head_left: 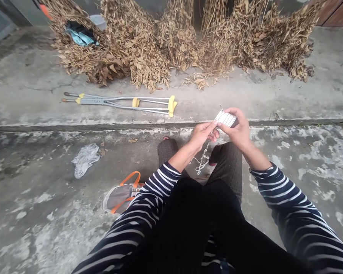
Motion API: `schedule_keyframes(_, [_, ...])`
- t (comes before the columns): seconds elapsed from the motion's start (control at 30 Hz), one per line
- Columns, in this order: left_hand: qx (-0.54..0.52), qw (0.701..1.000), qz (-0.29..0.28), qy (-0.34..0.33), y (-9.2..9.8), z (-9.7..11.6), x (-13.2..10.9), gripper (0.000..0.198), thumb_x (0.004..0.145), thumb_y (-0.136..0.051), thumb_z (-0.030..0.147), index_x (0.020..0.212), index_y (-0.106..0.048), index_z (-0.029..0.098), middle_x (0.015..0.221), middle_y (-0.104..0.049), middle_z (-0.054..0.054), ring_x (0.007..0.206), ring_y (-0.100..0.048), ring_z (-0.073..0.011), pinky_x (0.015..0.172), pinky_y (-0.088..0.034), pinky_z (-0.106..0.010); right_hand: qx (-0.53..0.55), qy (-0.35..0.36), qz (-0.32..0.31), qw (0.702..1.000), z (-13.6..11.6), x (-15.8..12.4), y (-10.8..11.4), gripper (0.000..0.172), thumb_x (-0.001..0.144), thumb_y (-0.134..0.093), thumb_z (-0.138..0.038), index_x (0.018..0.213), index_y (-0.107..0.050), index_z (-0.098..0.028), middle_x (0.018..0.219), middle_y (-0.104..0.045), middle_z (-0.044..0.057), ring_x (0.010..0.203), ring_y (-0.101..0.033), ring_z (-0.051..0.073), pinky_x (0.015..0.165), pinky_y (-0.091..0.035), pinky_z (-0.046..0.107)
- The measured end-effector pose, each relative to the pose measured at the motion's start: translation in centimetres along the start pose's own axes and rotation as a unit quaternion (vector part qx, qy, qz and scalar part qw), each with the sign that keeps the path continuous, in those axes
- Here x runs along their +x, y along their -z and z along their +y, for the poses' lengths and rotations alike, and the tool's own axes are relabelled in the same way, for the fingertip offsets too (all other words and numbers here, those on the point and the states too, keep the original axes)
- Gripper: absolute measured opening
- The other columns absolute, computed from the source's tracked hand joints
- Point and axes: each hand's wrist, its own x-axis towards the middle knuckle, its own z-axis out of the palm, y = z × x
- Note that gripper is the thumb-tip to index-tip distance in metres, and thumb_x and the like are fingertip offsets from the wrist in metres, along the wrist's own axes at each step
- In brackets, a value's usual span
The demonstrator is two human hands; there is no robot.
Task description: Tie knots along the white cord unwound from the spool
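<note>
My right hand [238,131] is closed around a small flat card wound with white string [225,118], held out above my knees. My left hand [201,135] pinches the string right beside the card, its fingertips pressed together. A loose tangle of white string [202,161] hangs down from the hands between my legs. Both arms wear dark sleeves with white stripes, and I sit with my knees forward over the concrete ground.
A pair of metal crutches with yellow pads [122,102] lies on the raised concrete ahead. Bundles of dry brown leaves [171,42] pile up behind them. A crumpled clear plastic bag [85,159] and a grey bag with orange straps [121,196] lie at my left.
</note>
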Motion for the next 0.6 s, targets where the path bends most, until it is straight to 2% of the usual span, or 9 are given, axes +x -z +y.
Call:
schedule_keyframes(0.1, [-0.011, 0.999, -0.036, -0.006, 0.1, -0.3, 0.1, 0.040, 0.091, -0.071, 0.053, 0.093, -0.068, 0.013, 0.069, -0.068, -0.001, 0.054, -0.062, -0.0092, 0.051, -0.049, -0.021, 0.013, 0.019, 0.048, 0.999, -0.5, 0.6, 0.3, 0.044, 0.072, -0.085, -0.046, 0.103, -0.063, -0.024, 0.108, -0.068, 0.005, 0.102, -0.065, 0.025, 0.095, -0.056, 0.043])
schedule_keyframes(0.2, [-0.003, 0.999, -0.039, 0.001, 0.2, -0.5, 0.4, 0.036, 0.090, -0.074, 0.046, 0.099, -0.070, 0.012, 0.069, -0.067, 0.000, 0.054, -0.061, -0.0084, 0.049, -0.047, -0.019, -0.022, 0.065, 0.081, 0.994, -0.9, 1.0, 0.9, 0.040, 0.074, -0.082, -0.044, 0.104, -0.062, -0.025, 0.111, -0.069, 0.006, 0.111, -0.065, 0.027, 0.101, -0.055, 0.046])
schedule_keyframes(0.27, [0.013, 0.999, -0.038, 0.006, 0.3, -0.7, 0.8, 0.034, 0.090, -0.074, 0.045, 0.095, -0.070, 0.011, 0.067, -0.066, 0.000, 0.052, -0.059, -0.0079, 0.047, -0.045, -0.019, -0.051, 0.098, 0.081, 0.991, -1.1, 1.2, 1.4, 0.038, 0.077, -0.079, -0.044, 0.106, -0.062, -0.025, 0.116, -0.068, 0.007, 0.114, -0.065, 0.028, 0.104, -0.054, 0.049])
schedule_keyframes(0.37, [0.049, 0.996, -0.070, 0.016, 1.2, -1.8, 1.6, 0.031, 0.090, -0.074, 0.041, 0.086, -0.069, 0.011, 0.067, -0.066, -0.001, 0.051, -0.060, -0.0079, 0.046, -0.044, -0.018, -0.088, 0.152, 0.068, 0.982, -1.6, 1.7, 2.3, 0.037, 0.080, -0.077, -0.042, 0.110, -0.062, -0.026, 0.121, -0.067, 0.008, 0.118, -0.064, 0.030, 0.107, -0.052, 0.054])
schedule_keyframes(0.47, [0.120, 0.989, -0.080, 0.037, 3.1, -4.1, 2.2, 0.024, 0.086, -0.076, 0.032, 0.080, -0.069, 0.010, 0.068, -0.067, -0.001, 0.052, -0.060, -0.0074, 0.047, -0.043, -0.017, -0.125, 0.200, 0.063, 0.970, -2.8, 2.9, 3.4, 0.035, 0.081, -0.075, -0.037, 0.112, -0.062, -0.026, 0.122, -0.066, 0.009, 0.121, -0.063, 0.031, 0.107, -0.051, 0.057])
schedule_keyframes(0.53, [0.193, 0.977, -0.054, 0.070, 5.0, -6.2, 2.2, 0.018, 0.086, -0.074, 0.027, 0.079, -0.069, 0.011, 0.069, -0.068, -0.002, 0.054, -0.060, -0.0078, 0.049, -0.045, -0.017, -0.157, 0.236, 0.073, 0.956, -3.9, 4.3, 4.3, 0.034, 0.080, -0.076, -0.032, 0.111, -0.062, -0.027, 0.120, -0.067, 0.008, 0.119, -0.064, 0.030, 0.105, -0.053, 0.057])
schedule_keyframes(0.6, [0.277, 0.953, -0.019, 0.117, 7.2, -8.3, 1.7, 0.015, 0.087, -0.071, 0.024, 0.078, -0.070, 0.012, 0.070, -0.069, -0.003, 0.057, -0.061, -0.0088, 0.054, -0.048, -0.018, -0.168, 0.298, 0.095, 0.935, -4.7, 6.0, 5.5, 0.035, 0.076, -0.077, -0.025, 0.108, -0.062, -0.029, 0.114, -0.068, 0.007, 0.111, -0.066, 0.028, 0.099, -0.055, 0.053])
